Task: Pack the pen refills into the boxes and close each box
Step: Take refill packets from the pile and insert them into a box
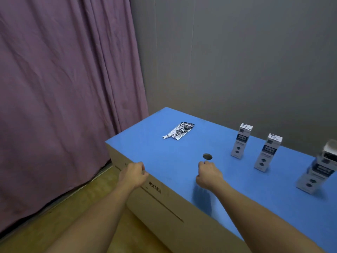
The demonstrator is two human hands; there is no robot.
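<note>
The refills (178,132) are seen lying in a loose pile on the desk (182,161), well beyond both hands and to the left of three upright boxes (241,141). Nothing appears to be packed yet; the nearest box (318,170) looks open-topped, its contents blurred. The left hand (134,175) and right hand (209,175) are curled, each grip holding nothing.

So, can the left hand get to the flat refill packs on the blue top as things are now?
Probably yes. The left hand is at the near edge of the blue top, holding nothing. The refill packs lie flat farther back, and only bare surface lies between. The boxes stand off to the right.
</note>
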